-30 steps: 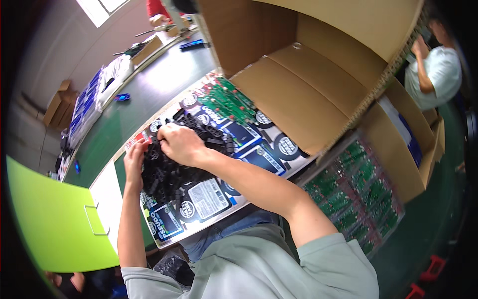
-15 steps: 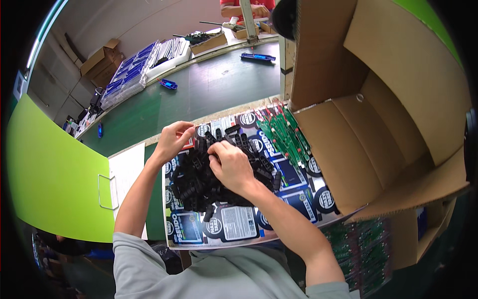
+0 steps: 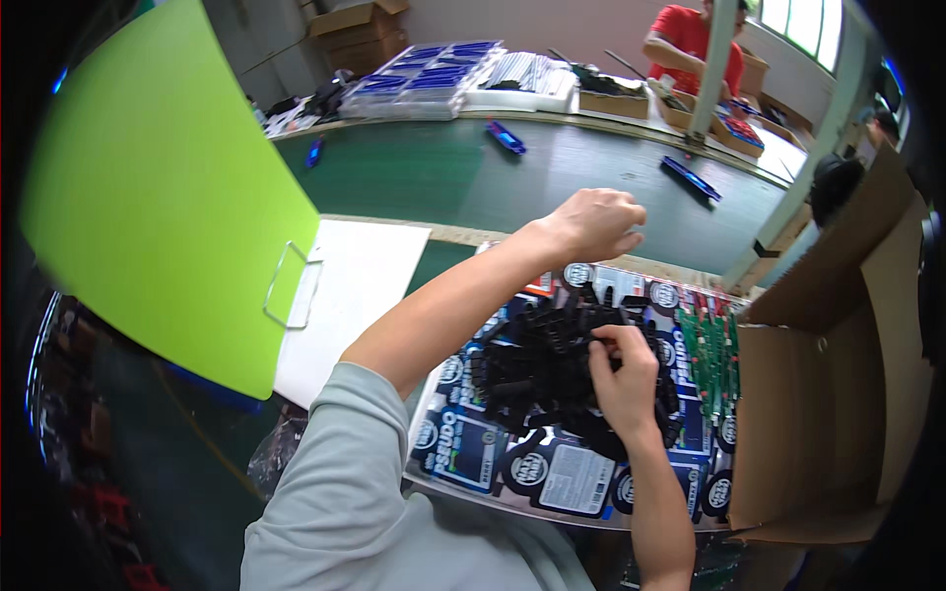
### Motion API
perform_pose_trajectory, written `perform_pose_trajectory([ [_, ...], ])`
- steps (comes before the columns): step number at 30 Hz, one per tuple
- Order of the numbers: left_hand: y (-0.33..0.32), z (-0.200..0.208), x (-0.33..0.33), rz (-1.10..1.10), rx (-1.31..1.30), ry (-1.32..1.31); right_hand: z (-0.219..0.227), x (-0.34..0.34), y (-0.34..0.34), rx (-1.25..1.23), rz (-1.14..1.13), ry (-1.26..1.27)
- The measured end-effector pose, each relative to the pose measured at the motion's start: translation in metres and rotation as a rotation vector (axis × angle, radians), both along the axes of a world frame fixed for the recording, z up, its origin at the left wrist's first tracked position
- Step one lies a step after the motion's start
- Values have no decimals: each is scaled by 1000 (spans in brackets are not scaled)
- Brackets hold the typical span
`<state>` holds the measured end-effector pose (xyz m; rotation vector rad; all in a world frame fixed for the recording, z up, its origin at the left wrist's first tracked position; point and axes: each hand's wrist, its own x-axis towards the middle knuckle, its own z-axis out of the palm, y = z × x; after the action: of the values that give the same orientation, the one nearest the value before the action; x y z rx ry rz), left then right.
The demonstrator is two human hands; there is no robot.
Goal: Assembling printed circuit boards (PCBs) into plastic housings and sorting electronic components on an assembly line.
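Note:
A heap of small black plastic parts (image 3: 532, 364) lies on a printed sheet (image 3: 473, 448) in front of me. My right hand (image 3: 626, 384) is over the right side of the heap, thumb and fingers pinched on a black plastic part (image 3: 597, 343) among the others. Stretched out past the far edge of the sheet, my left hand (image 3: 596, 225) hangs above the near rim of the green conveyor belt (image 3: 434, 163). Its fingers are bent, with a gap to the thumb, and nothing shows in them. Closest to it on the belt is a slim blue device (image 3: 691, 179).
Green circuit boards (image 3: 708, 355) lie right of the heap, beside a large open cardboard box (image 3: 818, 424). A lime-green board (image 3: 168, 197) with a wire handle stands left, near white paper (image 3: 345, 295). Across the belt are trays of blue parts (image 3: 424, 79) and a person in red (image 3: 680, 49).
My view has swung left, so the scene sits further right. My left hand has moved from beside the heap out toward the belt. My right hand stays at the heap.

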<state>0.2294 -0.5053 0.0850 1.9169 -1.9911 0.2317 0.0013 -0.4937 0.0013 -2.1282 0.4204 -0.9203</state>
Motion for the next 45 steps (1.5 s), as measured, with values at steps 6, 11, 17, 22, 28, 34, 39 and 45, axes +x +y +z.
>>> perform_pose_trajectory([
  [6,79,41,14,35,28,-207,-2,-3,0,-19,-12,35],
  [11,145,55,42,127,-27,-276,-6,1,-2,4,-28,53],
  [17,197,37,68,269,-18,-147,-5,7,2,-1,-15,80],
  [22,166,-3,79,260,-60,-4,-2,-6,0,-53,-32,70],
  [28,123,-71,71,100,-217,321,4,-4,8,-69,-19,79],
  [34,91,-70,42,-13,-195,517,7,-1,5,-28,-2,61],
  [39,85,-94,34,-87,-158,681,6,-4,0,-67,8,126],
  [45,84,-102,34,-67,-111,805,3,-7,0,-72,0,103],
])
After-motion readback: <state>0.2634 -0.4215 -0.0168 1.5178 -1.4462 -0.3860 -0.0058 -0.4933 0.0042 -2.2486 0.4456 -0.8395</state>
